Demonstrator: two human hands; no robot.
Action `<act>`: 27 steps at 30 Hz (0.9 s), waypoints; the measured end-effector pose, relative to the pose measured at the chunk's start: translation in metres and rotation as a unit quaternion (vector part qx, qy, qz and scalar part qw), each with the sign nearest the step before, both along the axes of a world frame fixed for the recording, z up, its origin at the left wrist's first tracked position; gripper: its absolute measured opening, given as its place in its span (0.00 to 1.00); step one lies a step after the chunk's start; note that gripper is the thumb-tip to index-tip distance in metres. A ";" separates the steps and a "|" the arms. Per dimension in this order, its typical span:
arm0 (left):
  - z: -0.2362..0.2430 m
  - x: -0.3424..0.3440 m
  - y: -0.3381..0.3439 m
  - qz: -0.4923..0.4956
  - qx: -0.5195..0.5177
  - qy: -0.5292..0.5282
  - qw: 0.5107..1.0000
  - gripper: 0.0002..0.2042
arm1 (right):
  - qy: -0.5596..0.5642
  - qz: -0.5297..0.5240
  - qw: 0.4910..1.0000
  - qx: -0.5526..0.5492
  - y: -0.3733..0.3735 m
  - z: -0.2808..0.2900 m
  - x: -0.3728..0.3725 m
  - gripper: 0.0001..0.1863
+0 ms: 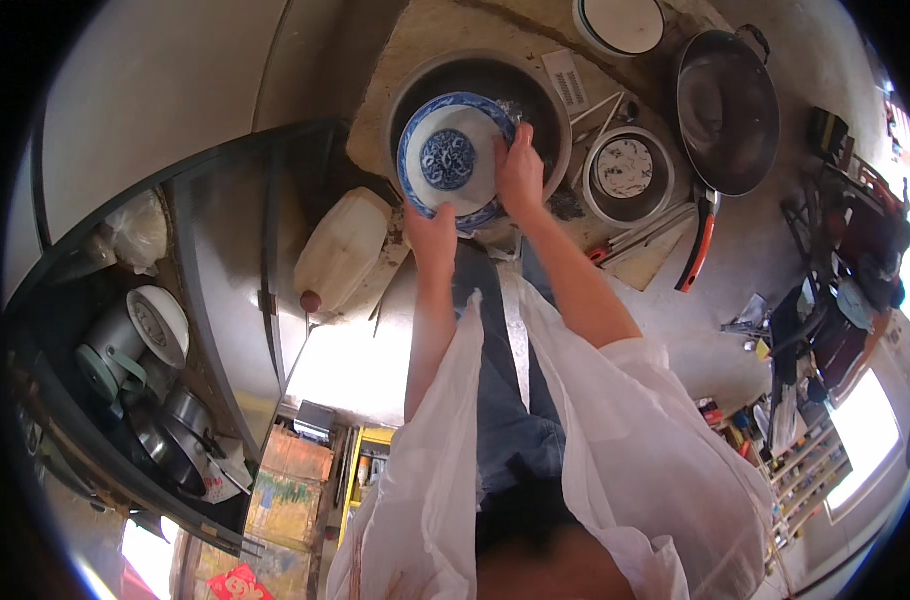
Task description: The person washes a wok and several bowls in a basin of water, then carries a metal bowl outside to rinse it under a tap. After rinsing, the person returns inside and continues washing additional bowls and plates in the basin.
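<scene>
Between my two hands is a white bowl [478, 185] with a blue patterned rim and a round blue motif at its centre. My left hand [433, 235] grips its near left edge, the thumb over the rim. On the right edge my right hand [519, 175] is closed, with fingers over the side. The bowl is tilted so its inside faces up toward me. Beneath it stands a wide dark metal basin [550, 105], whose bottom is mostly hidden by the bowl.
Right of the basin stands a pot [665, 195] with a speckled round inside. Farther right lies a wok [727, 115] with an orange and black handle. A plastic jug [345, 245] lies at left. An enamel lid-like dish [623, 22] is at the back. A cabinet at left holds pots [180, 415].
</scene>
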State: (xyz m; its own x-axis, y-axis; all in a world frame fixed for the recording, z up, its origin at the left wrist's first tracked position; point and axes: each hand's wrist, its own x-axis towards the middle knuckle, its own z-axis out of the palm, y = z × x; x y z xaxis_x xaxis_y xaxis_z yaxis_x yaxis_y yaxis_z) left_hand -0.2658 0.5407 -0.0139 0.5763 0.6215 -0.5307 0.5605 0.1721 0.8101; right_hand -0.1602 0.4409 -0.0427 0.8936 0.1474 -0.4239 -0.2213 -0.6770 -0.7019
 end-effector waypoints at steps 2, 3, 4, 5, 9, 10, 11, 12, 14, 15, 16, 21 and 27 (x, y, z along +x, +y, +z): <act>0.001 0.005 -0.021 0.079 0.037 -0.051 0.995 0.20 | 0.002 -0.078 0.996 0.030 0.010 0.001 -0.028 0.21; 0.003 0.004 -0.030 0.119 0.054 -0.073 0.989 0.20 | -0.004 -0.091 0.995 0.049 0.017 0.001 -0.041 0.22; 0.000 0.000 -0.033 0.151 0.014 -0.082 0.985 0.20 | 0.017 -0.100 0.990 0.097 0.022 0.002 -0.054 0.26; -0.002 -0.002 -0.036 0.182 -0.025 -0.094 0.978 0.20 | 0.004 -0.080 0.993 0.092 0.025 0.005 -0.053 0.26; -0.006 -0.021 -0.009 0.065 0.024 -0.059 0.996 0.22 | 0.058 0.106 0.993 -0.005 0.012 0.018 0.001 0.25; -0.005 -0.022 -0.004 0.010 0.041 -0.054 0.998 0.22 | -0.011 0.144 0.990 0.000 0.002 0.005 0.014 0.22; 0.010 -0.013 -0.005 0.010 -0.010 -0.056 0.998 0.23 | -0.019 0.129 0.991 0.018 -0.002 0.000 0.012 0.23; 0.011 -0.012 -0.010 0.055 -0.003 -0.052 0.997 0.24 | -0.029 0.116 0.992 0.037 -0.001 -0.003 0.009 0.23; 0.007 -0.006 -0.027 0.143 0.006 -0.048 0.989 0.26 | 0.000 0.045 0.998 0.054 0.007 -0.009 -0.024 0.25; -0.003 -0.007 -0.036 0.165 -0.036 -0.092 0.981 0.29 | 0.016 0.009 0.998 0.062 0.013 -0.012 -0.045 0.26; -0.003 -0.005 -0.040 0.174 -0.027 -0.096 0.980 0.29 | 0.007 -0.009 0.996 0.085 0.019 -0.014 -0.060 0.29; -0.006 -0.009 -0.035 0.131 0.068 -0.067 0.987 0.33 | -0.004 0.116 0.993 -0.036 0.013 -0.005 -0.021 0.20; -0.007 0.011 -0.040 0.076 0.249 0.062 0.963 0.32 | -0.127 0.110 0.983 -0.075 -0.003 0.001 -0.005 0.10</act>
State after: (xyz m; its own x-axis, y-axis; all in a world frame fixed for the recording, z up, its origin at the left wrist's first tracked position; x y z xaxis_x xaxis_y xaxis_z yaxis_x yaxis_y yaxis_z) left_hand -0.2544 0.5010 -0.0208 0.4098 0.8891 -0.2038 0.6578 -0.1332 0.7414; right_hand -0.1648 0.4383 -0.0415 0.9266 0.3025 -0.2235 0.1118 -0.7891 -0.6041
